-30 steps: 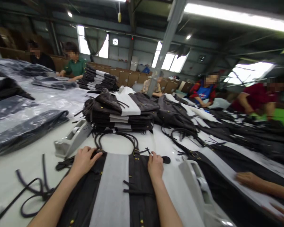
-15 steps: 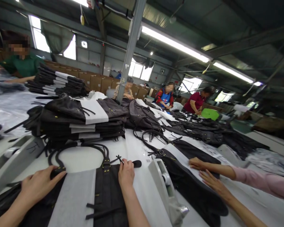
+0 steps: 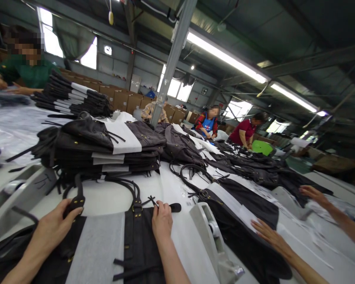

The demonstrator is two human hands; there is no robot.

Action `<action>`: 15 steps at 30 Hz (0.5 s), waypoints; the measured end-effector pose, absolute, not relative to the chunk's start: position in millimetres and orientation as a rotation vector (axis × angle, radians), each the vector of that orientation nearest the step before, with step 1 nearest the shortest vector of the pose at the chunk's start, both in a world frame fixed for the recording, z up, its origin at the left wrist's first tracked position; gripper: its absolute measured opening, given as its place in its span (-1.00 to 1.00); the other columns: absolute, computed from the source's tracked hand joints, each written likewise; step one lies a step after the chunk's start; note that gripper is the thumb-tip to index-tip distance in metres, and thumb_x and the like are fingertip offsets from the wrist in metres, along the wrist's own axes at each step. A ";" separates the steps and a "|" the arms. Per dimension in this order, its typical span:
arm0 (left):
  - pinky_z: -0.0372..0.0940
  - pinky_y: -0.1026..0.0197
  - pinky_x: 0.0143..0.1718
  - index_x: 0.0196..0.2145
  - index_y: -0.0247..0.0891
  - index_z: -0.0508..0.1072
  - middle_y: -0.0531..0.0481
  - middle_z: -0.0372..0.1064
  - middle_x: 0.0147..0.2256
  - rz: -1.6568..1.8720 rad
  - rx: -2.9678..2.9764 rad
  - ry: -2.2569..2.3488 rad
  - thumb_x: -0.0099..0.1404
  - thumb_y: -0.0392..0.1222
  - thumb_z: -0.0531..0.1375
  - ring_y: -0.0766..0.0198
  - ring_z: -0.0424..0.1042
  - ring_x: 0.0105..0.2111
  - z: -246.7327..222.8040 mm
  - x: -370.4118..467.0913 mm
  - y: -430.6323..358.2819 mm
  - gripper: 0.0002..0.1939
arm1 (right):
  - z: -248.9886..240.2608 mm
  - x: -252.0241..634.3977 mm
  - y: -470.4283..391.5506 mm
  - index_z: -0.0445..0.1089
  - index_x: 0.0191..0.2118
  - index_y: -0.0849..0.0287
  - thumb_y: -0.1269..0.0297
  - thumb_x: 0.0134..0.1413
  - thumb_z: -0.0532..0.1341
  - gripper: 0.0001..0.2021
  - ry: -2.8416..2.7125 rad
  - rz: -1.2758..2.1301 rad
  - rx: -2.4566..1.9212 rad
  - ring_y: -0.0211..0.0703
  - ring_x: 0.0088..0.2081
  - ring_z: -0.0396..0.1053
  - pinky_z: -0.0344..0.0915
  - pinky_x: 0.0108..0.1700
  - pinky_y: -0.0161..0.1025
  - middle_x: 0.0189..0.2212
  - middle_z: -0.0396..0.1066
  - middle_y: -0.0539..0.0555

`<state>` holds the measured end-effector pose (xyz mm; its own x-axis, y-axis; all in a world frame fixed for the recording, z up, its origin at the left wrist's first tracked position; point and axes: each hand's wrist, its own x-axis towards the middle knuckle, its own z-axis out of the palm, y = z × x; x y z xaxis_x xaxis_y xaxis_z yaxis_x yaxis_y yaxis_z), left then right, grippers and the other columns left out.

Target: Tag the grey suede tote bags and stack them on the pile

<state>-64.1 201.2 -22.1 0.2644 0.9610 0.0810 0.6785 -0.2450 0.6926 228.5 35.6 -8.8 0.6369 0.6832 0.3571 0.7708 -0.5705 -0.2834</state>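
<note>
A black handbag (image 3: 142,236) lies in front of me, with a white paper band (image 3: 97,244) across its middle. My left hand (image 3: 51,223) pinches the base of the bag's handle (image 3: 78,197) at the upper left, thumb and fingers closed round it. At the upper right corner, my right hand (image 3: 162,217) has its fingers curled over the bag's top edge, beside a knotted black cord (image 3: 152,200). The other handle loop arches away over the white tabletop. Thin black straps lie across the bag's lower right part.
A stack of banded black bags (image 3: 77,146) stands just beyond. Grey metal brackets (image 3: 208,232) flank my place. On the right, a co-worker's hand (image 3: 269,234) rests on another banded bag (image 3: 239,232); their other hand reaches outward. More people work farther back.
My left hand has lifted the handle base a little, standing it upright. My right hand stays at the bag's corner. The co-worker's far hand has left their bag and moved right.
</note>
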 end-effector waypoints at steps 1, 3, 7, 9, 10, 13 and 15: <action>0.24 0.23 -0.22 -0.14 -0.09 0.28 0.02 0.47 -0.24 0.693 1.995 1.521 0.22 0.13 0.01 0.09 0.46 -0.22 -22.9 -63.4 200.5 -0.65 | -9.9 227.3 35.4 0.38 -0.09 0.13 0.32 0.25 -0.01 -0.75 -1.148 -0.287 -2.445 0.02 -0.18 0.30 0.24 -0.14 -0.13 -0.26 0.36 0.15; 0.24 0.22 -0.24 -0.15 -0.10 0.27 0.00 0.47 -0.25 0.668 1.985 1.575 0.22 0.13 0.00 0.07 0.46 -0.22 -26.5 -62.6 200.5 -0.66 | -11.5 224.3 34.3 0.38 -0.08 0.14 0.31 0.25 -0.01 -0.74 -1.144 -0.276 -2.436 0.02 -0.17 0.31 0.25 -0.13 -0.13 -0.25 0.37 0.15; 0.26 0.21 -0.23 -0.17 -0.12 0.27 -0.01 0.47 -0.25 0.680 1.995 1.559 0.20 0.13 0.01 0.05 0.45 -0.20 -38.9 -62.5 205.7 -0.65 | 2.5 231.6 33.9 0.35 -0.02 0.16 0.24 0.28 -0.02 -0.71 -1.099 -0.246 -2.404 -0.03 -0.13 0.34 0.25 -0.09 -0.18 -0.20 0.38 0.16; 0.27 0.19 -0.22 -0.18 -0.13 0.29 -0.02 0.48 -0.23 0.698 1.992 1.521 0.19 0.13 0.03 0.05 0.46 -0.19 -43.7 -63.4 209.2 -0.65 | 22.4 253.1 35.9 0.29 0.06 0.17 0.24 0.30 -0.08 -0.66 -1.030 -0.224 -2.473 -0.08 -0.10 0.36 0.24 -0.07 -0.24 -0.14 0.38 0.18; 0.28 0.19 -0.21 -0.18 -0.13 0.30 -0.02 0.49 -0.23 0.698 1.984 1.505 0.18 0.13 0.04 0.05 0.46 -0.20 -45.4 -64.0 210.8 -0.65 | 34.4 269.1 37.4 0.26 0.09 0.18 0.27 0.31 -0.10 -0.65 -0.988 -0.206 -2.536 -0.10 -0.08 0.36 0.24 -0.07 -0.27 -0.10 0.37 0.20; 0.30 0.18 -0.21 -0.18 -0.13 0.31 -0.01 0.51 -0.25 0.712 1.962 1.446 0.16 0.13 0.07 0.07 0.48 -0.23 -48.6 -65.7 214.6 -0.64 | 66.0 328.3 43.4 0.28 0.07 0.25 0.39 0.27 -0.04 -0.68 -0.898 -0.131 -2.694 -0.05 -0.06 0.36 0.24 -0.07 -0.23 -0.07 0.34 0.28; 0.32 0.20 -0.23 -0.20 -0.13 0.34 0.00 0.52 -0.28 0.777 1.969 1.421 0.14 0.15 0.09 0.09 0.49 -0.27 -50.5 -65.9 216.3 -0.62 | 75.3 364.9 47.6 0.34 -0.02 0.28 0.39 0.22 0.08 -0.75 -0.852 -0.008 -2.796 -0.04 -0.10 0.38 0.28 -0.08 -0.17 -0.12 0.37 0.26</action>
<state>-65.9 216.3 -50.5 0.2618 0.9577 0.1191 0.6173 -0.2611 0.7421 364.9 47.6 75.3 0.8321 0.5504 0.0686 0.5516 -0.8083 -0.2061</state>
